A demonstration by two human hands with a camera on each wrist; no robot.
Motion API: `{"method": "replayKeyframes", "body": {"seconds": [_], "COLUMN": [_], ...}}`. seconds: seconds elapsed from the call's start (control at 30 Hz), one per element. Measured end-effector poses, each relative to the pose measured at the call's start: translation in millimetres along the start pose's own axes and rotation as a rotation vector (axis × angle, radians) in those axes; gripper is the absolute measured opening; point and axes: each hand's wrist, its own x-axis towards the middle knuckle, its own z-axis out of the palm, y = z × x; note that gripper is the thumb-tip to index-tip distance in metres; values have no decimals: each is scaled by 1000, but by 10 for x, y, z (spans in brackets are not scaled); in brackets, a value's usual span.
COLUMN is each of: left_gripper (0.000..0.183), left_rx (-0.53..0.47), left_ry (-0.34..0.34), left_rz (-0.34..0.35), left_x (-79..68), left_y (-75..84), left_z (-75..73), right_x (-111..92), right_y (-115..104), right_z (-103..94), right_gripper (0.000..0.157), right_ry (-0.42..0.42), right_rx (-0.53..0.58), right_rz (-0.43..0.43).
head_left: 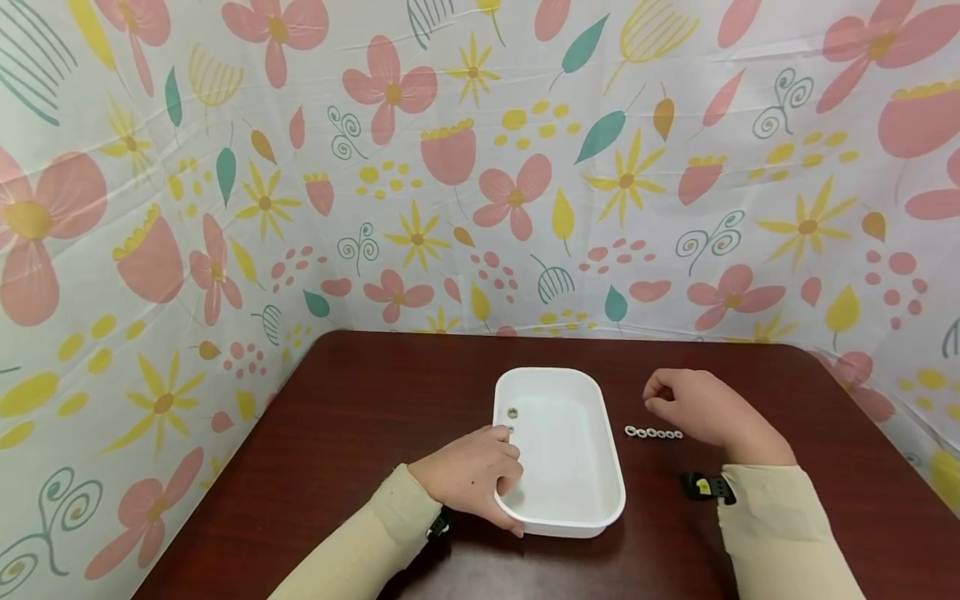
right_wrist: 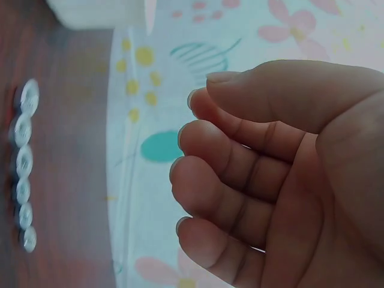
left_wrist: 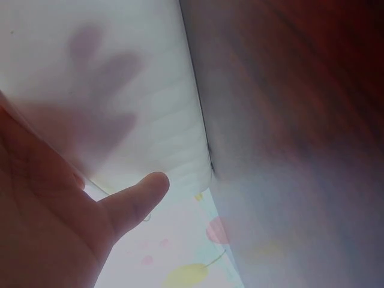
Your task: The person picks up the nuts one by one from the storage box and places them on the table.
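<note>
A white plastic tray [head_left: 570, 450] with rounded corners stands on the table. My left hand [head_left: 474, 475] grips its near left side, fingers over the rim and inside, thumb along the outer wall. In the left wrist view, the fingers show as dark shadows through the tray wall [left_wrist: 162, 102]. Inside, by the left wall, lies a small metal nut [head_left: 513, 412], with another small piece partly hidden at my fingertips. My right hand [head_left: 701, 408] hovers right of the tray, fingers loosely bent and holding nothing. Below it, a row of several small metal nuts [head_left: 651, 433] runs from larger to smaller.
The dark reddish-brown table [head_left: 390, 383] has rounded far corners. A floral cloth [head_left: 480, 208] hangs behind it and along the left side. A black wrist strap [head_left: 708, 487] sits on the right forearm.
</note>
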Motion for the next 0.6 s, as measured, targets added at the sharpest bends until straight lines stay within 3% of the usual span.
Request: {"method": "replayKeyframes", "body": {"seconds": [0.3,0.6], "left_gripper": [61,60], "left_rx": [6,24], "left_ry": [9,9], "left_rz": [4,7], "left_x": [-16,-10], "left_y": [-13,-4], "left_z": [9,14], "right_x": [103,283], "right_y": [-518,-927], "right_z": [98,242], "right_gripper": [4,4], "right_ry": [-31,-98], "right_rx": [16,-44], "right_rz": [-55,-132]}}
